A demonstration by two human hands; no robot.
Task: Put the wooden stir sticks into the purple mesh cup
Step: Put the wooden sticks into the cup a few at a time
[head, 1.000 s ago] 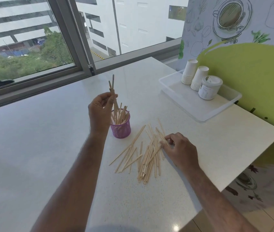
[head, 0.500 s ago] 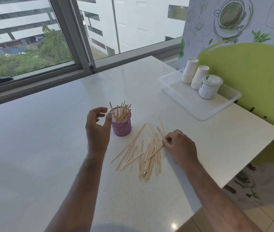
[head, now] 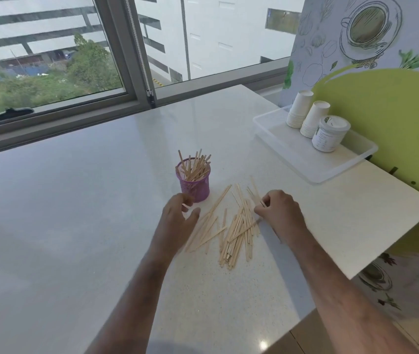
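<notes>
The sticks (head: 231,226) lie between both hands; the left hand (head: 177,221), open and empty, has dropped from the cup (head: 195,186); the right hand (head: 280,213) pinches one stick.

White speckled counter (head: 80,226) ran under window (head: 49,54). Clear plastic tray (head: 292,152) sat near wall, holding two paper cup stacks (head: 300,108) and lidded white tub (head: 329,134).

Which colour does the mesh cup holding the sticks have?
Purple; the mesh cup shows clearly in the head view.
</notes>
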